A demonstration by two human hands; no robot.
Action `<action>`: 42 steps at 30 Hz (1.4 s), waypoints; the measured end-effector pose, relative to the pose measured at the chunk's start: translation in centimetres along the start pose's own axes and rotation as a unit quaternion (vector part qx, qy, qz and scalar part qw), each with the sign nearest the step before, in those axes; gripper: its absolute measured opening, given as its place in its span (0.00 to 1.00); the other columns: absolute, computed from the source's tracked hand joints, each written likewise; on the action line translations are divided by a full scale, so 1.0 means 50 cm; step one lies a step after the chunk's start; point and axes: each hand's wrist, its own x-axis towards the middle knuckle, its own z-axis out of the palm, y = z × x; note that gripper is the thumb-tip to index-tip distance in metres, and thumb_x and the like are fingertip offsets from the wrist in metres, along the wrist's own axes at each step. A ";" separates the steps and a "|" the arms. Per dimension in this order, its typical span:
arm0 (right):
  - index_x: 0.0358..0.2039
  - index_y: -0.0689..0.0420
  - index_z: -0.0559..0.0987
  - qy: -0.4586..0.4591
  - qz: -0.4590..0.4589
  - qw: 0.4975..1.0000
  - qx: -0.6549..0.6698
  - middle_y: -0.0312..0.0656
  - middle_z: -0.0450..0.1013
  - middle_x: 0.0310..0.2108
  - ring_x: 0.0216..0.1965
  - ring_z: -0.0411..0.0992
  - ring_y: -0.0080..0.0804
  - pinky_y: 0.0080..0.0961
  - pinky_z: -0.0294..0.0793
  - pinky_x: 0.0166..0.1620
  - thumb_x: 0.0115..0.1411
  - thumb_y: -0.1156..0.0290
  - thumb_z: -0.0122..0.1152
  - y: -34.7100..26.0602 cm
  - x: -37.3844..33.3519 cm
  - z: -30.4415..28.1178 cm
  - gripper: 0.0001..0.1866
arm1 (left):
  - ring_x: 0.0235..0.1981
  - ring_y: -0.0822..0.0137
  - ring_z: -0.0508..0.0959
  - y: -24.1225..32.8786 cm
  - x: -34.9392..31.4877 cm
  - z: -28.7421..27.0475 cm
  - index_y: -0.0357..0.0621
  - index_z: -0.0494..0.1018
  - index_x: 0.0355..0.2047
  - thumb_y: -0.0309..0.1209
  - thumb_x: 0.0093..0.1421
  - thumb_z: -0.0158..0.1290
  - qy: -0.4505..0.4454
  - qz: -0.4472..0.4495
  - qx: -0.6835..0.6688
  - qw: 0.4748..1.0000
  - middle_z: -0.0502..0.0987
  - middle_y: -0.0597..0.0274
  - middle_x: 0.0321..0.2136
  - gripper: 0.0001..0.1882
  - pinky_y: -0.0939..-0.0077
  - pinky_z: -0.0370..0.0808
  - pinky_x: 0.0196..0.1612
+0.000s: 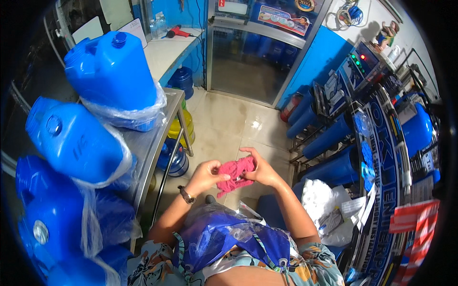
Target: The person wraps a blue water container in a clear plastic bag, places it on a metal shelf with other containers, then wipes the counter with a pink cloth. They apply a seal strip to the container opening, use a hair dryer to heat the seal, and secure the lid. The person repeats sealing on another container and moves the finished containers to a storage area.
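Observation:
A bunched, crimson-pink cloth [234, 174] with a rough, knitted-looking surface is held up in front of my body. My left hand [209, 177] pinches its left side, thumb laid along the front. From the right, my right hand [260, 170] grips the other side, with the thumb pressed on the cloth and the index finger reaching over the top. A small pale spot shows in its folds, too small to make out. A dark watch [186, 195] is on my left wrist. Below my hands, a blue plastic-covered apron [224, 240] covers my lap.
Blue water jugs [112, 71] partly wrapped in clear plastic crowd a steel table [143, 164] at left. Round bottles [177, 157] stand beneath it. Blue filter cylinders [329, 138] and a control box [365, 64] line the right. A glass door [253, 62] is ahead.

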 end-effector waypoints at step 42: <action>0.35 0.60 0.83 -0.545 -0.421 0.697 -0.201 0.43 0.76 0.30 0.35 0.73 0.39 0.35 0.72 0.39 0.52 0.58 0.70 -0.091 1.467 -0.233 0.18 | 0.30 0.77 0.72 0.349 0.710 -0.603 0.37 0.75 0.36 0.31 0.62 0.54 0.417 0.041 0.122 0.900 0.76 0.67 0.26 0.08 0.80 0.70 0.35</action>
